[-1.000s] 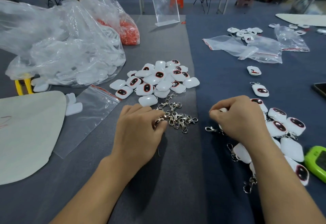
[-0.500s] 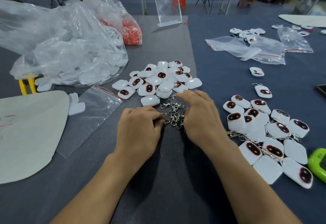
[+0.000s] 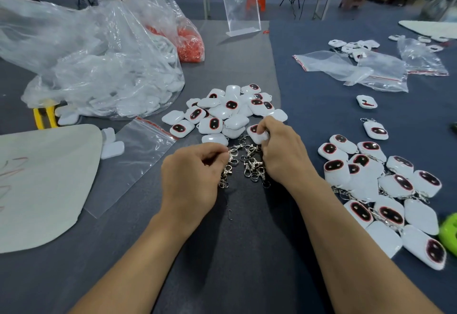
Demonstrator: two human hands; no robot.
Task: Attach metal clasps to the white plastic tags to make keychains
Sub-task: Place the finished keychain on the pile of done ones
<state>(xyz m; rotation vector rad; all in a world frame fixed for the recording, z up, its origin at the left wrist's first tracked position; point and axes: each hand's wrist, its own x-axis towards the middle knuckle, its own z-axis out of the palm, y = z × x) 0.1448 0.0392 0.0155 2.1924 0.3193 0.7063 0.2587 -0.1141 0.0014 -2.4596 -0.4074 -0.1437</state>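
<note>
A heap of white plastic tags (image 3: pixel 223 113), several with dark red-rimmed ovals, lies on the grey mat ahead of me. Just below it sits a small pile of metal clasps (image 3: pixel 251 164). My left hand (image 3: pixel 193 182) pinches a metal clasp (image 3: pixel 228 162) at the pile's left edge. At the heap's near edge my right hand (image 3: pixel 282 153) pinches a white tag (image 3: pixel 256 133). Finished keychains (image 3: pixel 378 187), tags with clasps on, are spread on the blue cloth at the right.
Large clear plastic bags (image 3: pixel 99 66) fill the left, one holding orange parts (image 3: pixel 190 44). An empty zip bag (image 3: pixel 138 158) and a pale board (image 3: pixel 42 180) lie at the left. More zip bags (image 3: pixel 356 71) and an acrylic stand (image 3: pixel 242 9) sit farther back. A green object (image 3: pixel 450 232) is at the right edge.
My right hand left the finished keychains at the right, crossed over the clasp pile and took hold of a tag at the heap's edge. My left hand stayed at the clasps.
</note>
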